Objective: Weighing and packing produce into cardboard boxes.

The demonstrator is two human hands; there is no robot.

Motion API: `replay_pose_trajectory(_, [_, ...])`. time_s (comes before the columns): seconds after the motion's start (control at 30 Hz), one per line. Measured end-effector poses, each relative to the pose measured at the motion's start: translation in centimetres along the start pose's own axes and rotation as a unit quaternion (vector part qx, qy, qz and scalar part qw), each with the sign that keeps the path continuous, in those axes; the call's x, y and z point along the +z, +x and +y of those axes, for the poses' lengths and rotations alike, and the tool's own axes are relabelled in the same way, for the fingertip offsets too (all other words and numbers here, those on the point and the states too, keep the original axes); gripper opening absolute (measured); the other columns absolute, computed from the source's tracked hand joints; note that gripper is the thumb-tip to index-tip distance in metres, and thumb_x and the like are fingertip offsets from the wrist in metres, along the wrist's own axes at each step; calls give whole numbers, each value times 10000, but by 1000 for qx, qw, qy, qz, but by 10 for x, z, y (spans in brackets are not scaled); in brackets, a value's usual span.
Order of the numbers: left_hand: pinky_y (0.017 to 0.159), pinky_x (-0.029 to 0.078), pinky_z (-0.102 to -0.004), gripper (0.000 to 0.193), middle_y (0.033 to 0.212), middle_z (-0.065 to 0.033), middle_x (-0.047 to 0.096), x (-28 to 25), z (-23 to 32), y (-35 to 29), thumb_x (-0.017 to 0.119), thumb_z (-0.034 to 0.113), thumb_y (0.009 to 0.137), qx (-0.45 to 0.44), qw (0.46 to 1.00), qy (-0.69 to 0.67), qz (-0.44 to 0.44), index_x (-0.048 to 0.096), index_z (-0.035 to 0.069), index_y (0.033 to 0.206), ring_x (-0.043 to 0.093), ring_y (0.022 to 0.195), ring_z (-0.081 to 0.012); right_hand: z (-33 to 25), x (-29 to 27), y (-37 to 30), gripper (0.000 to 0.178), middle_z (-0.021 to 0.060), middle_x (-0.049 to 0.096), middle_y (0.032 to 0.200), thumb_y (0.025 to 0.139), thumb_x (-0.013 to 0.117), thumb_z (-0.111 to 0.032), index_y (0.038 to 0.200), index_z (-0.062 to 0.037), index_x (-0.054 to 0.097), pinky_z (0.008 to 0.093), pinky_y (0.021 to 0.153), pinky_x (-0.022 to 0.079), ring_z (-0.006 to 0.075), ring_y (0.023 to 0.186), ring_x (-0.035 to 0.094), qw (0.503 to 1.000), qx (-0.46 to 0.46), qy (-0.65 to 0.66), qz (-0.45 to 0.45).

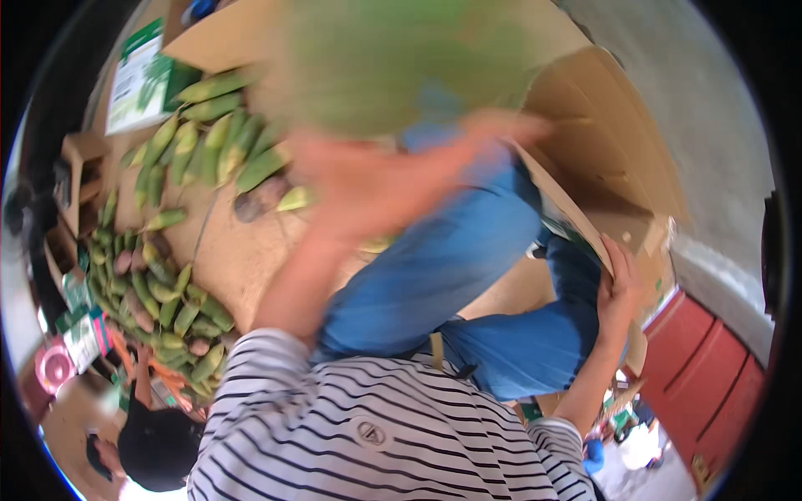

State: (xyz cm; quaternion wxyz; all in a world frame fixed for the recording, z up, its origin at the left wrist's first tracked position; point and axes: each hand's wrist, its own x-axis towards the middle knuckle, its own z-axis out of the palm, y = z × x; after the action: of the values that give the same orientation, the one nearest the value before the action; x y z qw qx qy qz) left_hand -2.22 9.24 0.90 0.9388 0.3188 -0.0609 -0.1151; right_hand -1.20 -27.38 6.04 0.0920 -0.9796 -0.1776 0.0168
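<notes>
Brown flattened cardboard [242, 259] spreads around me. Blurred, my left hand [376, 179] splays wide just below a large, smeared green shape [409, 67]; whether I hold it, I can't tell. My right hand [618, 280] grips the flap [558, 190] of a brown cardboard box [601, 125], contents hidden, so what's done is unclear. Plenty of long green vegetables [215, 149] lie loose outside it, to my left; grey concrete [677, 92] and a red panel [693, 359] flank my right.

Left hand [368, 179] splayed, right hand [619, 280] curled
</notes>
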Motion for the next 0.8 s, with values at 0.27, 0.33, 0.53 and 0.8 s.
replay_pose_trajectory(0.27, [724,509,-419,371,943,-142,627,119,-105,147,738,230,628,337,644,684,-56,603,-1,886,627,900,-292,7,7,2,446,148,640,1063,811,529,120,1204,-74,610,341,891,464,318,1005,613,999,-9,-33,-3])
replay_pose_trajectory(0.33, [731,513,-405,323,919,-140,639,113,-86,129,716,224,664,267,655,702,-80,614,8,881,640,873,-293,1,5,3,415,146,643,1055,824,532,108,1193,-65,613,338,879,469,309,988,619,1000,1,-18,-8])
replay_pose_trajectory(0.53, [799,505,-372,300,1060,-160,623,-56,-34,-23,662,162,851,111,695,660,263,606,29,1114,635,942,-274,8,1,-6,427,137,640,1026,801,516,127,1173,-55,618,316,827,480,278,918,623,1000,3,17,-12])
replay_pose_trajectory(0.8, [856,504,-457,859,1140,-249,559,-209,-180,-325,830,489,616,-528,507,593,336,445,-21,1190,588,1040,-401,10,-1,1,287,135,653,982,876,562,77,1136,-25,630,282,805,482,218,880,630,1000,2,-12,9])
